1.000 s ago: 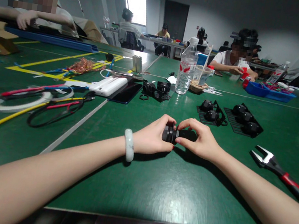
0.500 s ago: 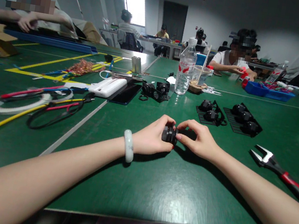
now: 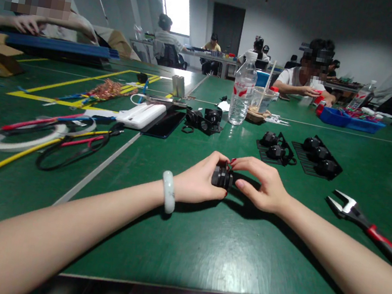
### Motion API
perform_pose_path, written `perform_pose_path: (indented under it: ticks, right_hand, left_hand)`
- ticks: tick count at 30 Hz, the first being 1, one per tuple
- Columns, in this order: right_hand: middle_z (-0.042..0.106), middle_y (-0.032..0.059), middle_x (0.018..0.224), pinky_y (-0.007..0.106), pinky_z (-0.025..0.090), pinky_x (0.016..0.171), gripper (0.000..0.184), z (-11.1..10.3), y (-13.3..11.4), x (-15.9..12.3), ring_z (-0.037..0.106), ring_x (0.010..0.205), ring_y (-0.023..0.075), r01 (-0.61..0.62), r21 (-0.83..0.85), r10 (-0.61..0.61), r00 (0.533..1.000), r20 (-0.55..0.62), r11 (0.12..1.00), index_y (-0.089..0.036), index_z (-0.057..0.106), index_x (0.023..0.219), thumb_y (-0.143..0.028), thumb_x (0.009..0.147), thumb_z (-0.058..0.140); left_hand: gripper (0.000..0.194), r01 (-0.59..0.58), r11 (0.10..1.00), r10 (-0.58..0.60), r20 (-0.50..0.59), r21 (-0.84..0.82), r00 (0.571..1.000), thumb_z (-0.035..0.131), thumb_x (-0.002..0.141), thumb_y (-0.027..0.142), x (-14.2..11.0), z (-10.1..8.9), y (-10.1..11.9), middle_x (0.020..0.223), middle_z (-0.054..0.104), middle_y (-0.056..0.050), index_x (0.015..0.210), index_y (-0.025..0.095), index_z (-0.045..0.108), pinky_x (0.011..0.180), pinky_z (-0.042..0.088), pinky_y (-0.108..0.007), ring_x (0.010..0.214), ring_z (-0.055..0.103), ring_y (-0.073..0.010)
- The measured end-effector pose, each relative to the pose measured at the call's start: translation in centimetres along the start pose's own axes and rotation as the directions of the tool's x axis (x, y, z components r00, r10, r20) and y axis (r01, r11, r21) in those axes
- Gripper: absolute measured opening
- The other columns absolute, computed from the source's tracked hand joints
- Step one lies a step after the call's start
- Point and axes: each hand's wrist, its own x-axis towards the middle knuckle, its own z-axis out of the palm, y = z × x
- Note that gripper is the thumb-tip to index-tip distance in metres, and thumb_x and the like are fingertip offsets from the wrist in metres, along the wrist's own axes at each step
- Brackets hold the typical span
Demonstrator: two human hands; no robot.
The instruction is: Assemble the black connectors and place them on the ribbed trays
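Note:
My left hand (image 3: 203,178), with a pale bangle at the wrist, is closed around a small black plastic fitting (image 3: 221,177) with hexagonal, nut-like sections. Its fingers hide part of the fitting's far side. To the right, my right hand (image 3: 263,184) has its thumb and fingers apart. The thumb is clear of the fitting, while the fingertips hover at its upper right edge; whether they touch it I cannot tell. Beyond my hands lie black slotted plates (image 3: 317,156) bearing round black fittings (image 3: 276,152). An adjustable wrench (image 3: 370,229) with a red and black handle lies at the right.
A water bottle (image 3: 242,92) and a plastic cup (image 3: 262,99) stand ahead. More black parts (image 3: 208,120) lie beside a dark tablet (image 3: 165,124) and a white power bank (image 3: 141,114). Coiled cables (image 3: 70,133) spread at left. Several people sit around the room.
My right thumb has come away from the black fitting and the fingers have spread. My left hand keeps its hold in the same place. At far left, a co-worker's hand and blue strip have shifted.

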Motion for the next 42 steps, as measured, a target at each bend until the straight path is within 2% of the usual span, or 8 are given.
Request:
perform_pose_path:
  ticks: [2, 5, 9, 14, 26, 34, 42]
  right_hand:
    - [0.056, 0.009, 0.1, 0.033, 0.042, 0.084, 0.027, -0.4, -0.1, -0.1, 0.051, 0.097, 0.0175, 0.169, -0.027, -0.166, 0.982, 0.09, 0.985, -0.015, 0.053, 0.097, -0.03, 0.076, 0.047]
    - [0.054, 0.0106, 0.108, 0.035, 0.04, 0.09, 0.033, -0.9, 0.0, -0.1, 0.048, 0.104, 0.0188, 0.371, -0.106, -0.345, 0.916, 0.205, 0.923, -0.013, 0.053, 0.103, -0.031, 0.076, 0.047]
    - [0.056, 0.0109, 0.106, 0.035, 0.043, 0.088, 0.034, -1.5, 0.1, -0.2, 0.05, 0.103, 0.019, 0.471, -0.199, -0.428, 0.876, 0.223, 0.86, -0.012, 0.054, 0.103, -0.032, 0.076, 0.046]
    - [0.06, 0.0106, 0.1, 0.033, 0.047, 0.083, 0.033, -1.6, 0.1, -0.3, 0.054, 0.098, 0.0192, 0.531, -0.229, -0.482, 0.843, 0.239, 0.815, -0.011, 0.056, 0.099, -0.033, 0.075, 0.049]
    - [0.059, 0.0124, 0.1, 0.032, 0.048, 0.081, 0.031, -1.4, 0.2, -0.3, 0.055, 0.096, 0.019, 0.485, -0.197, -0.449, 0.871, 0.202, 0.852, -0.011, 0.057, 0.095, -0.032, 0.074, 0.05]
    - [0.054, 0.0139, 0.103, 0.029, 0.048, 0.077, 0.029, -1.1, 0.5, -0.5, 0.054, 0.093, 0.0182, 0.307, -0.038, -0.3, 0.945, 0.129, 0.951, -0.011, 0.057, 0.092, -0.032, 0.074, 0.048]
    - [0.052, 0.0086, 0.083, 0.03, 0.046, 0.069, 0.02, -0.9, 0.1, -0.2, 0.052, 0.078, 0.0156, 0.182, -0.01, -0.182, 0.983, 0.001, 0.983, -0.013, 0.055, 0.085, -0.028, 0.073, 0.051]
  left_hand:
    - [0.046, -0.011, 1.0, 0.011, 0.006, 0.005, 1.0, 0.055, 0.059, 0.018, 0.0, 0.0, -0.1, 0.094, 0.047, -0.003, 0.101, 0.016, 0.037, 0.074, 0.041, -0.03, 0.084, 0.048, -0.016]
    - [0.046, -0.029, 1.0, 0.029, -0.001, 0.011, 1.0, 0.055, 0.059, 0.017, 0.0, 0.0, -0.2, 0.097, 0.047, -0.004, 0.101, 0.016, 0.037, 0.078, 0.04, -0.031, 0.088, 0.047, -0.0172]
    - [0.047, -0.019, 1.0, 0.019, 0.01, 0.007, 1.0, 0.055, 0.059, 0.018, -0.1, 0.0, -0.3, 0.095, 0.048, -0.004, 0.102, 0.016, 0.037, 0.076, 0.041, -0.031, 0.086, 0.049, -0.0169]
    - [0.049, -0.01, 1.0, 0.01, 0.004, -0.015, 1.0, 0.056, 0.058, 0.018, 0.0, 0.1, -0.3, 0.095, 0.048, -0.004, 0.103, 0.016, 0.037, 0.075, 0.041, -0.031, 0.085, 0.049, -0.0166]
    - [0.048, -0.018, 1.0, 0.018, -0.018, -0.015, 1.0, 0.056, 0.057, 0.019, 0.0, 0.1, -0.4, 0.096, 0.047, -0.004, 0.101, 0.016, 0.038, 0.078, 0.04, -0.032, 0.087, 0.048, -0.0171]
    - [0.048, -0.008, 1.0, 0.008, -0.004, -0.006, 1.0, 0.056, 0.058, 0.019, 0.0, 0.0, -0.1, 0.095, 0.046, -0.004, 0.101, 0.016, 0.037, 0.075, 0.041, -0.03, 0.085, 0.048, -0.0164]
    - [0.049, 0.011, 1.0, -0.011, -0.023, -0.004, 1.0, 0.057, 0.056, 0.021, 0.0, 0.1, -0.2, 0.095, 0.048, -0.004, 0.101, 0.016, 0.039, 0.074, 0.041, -0.032, 0.084, 0.048, -0.0171]
